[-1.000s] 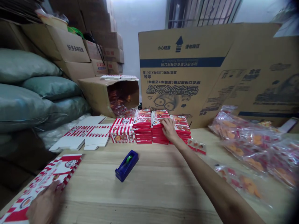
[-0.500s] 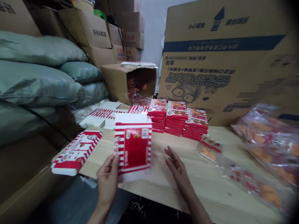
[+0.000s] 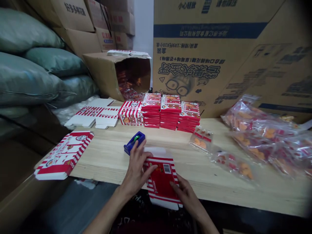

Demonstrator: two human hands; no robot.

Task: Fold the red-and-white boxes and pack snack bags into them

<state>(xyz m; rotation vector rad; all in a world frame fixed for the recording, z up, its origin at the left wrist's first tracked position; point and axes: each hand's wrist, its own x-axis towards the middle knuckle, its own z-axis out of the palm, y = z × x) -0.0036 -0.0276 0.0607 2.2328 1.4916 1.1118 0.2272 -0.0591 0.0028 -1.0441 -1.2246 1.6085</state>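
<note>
A flat red-and-white striped carton lies at the near edge of the wooden table, its lower part hanging over the edge. My left hand presses on the carton's left side, fingers spread, fingertips close to a blue tape dispenser. My right hand grips the carton's lower right corner with thumb and fingers.
A stack of flat striped cartons sits at the table's left edge, more flats lie behind. Stacked red boxes stand at the back. Clear snack bags cover the right side. Cardboard boxes and grey-green sacks surround the table.
The carton, held upright in my left hand half a second ago, now lies flat on the table edge. My right hand has come onto its corner. A second ago my right hand was at the red boxes.
</note>
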